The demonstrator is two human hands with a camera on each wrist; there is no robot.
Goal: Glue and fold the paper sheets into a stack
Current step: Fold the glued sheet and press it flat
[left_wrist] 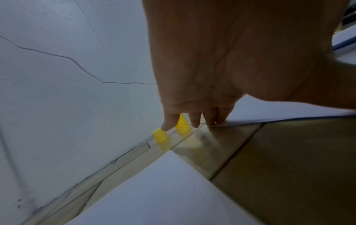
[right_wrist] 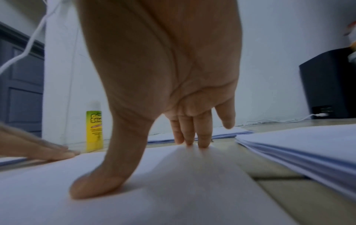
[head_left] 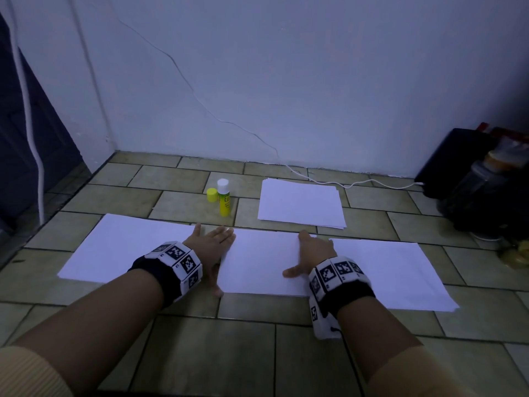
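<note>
Three white paper lots lie in a row on the tiled floor: a left sheet (head_left: 126, 247), a middle sheet (head_left: 263, 262) and a right pile (head_left: 392, 273). My left hand (head_left: 213, 247) rests flat with straight fingers on the middle sheet's left edge. On the same sheet's right part my right hand (head_left: 310, 255) presses with spread thumb and straight fingertips (right_wrist: 202, 141). Behind them stands a yellow glue stick (head_left: 223, 197), uncapped, with its yellow cap (head_left: 212, 194) beside it. A further stack of sheets (head_left: 300, 203) lies near the wall.
A white cable (head_left: 357, 184) runs along the wall base to a black box (head_left: 455, 161) at the right. Jars and clutter (head_left: 486, 190) stand in front of the box. A dark door (head_left: 31, 144) is at the left.
</note>
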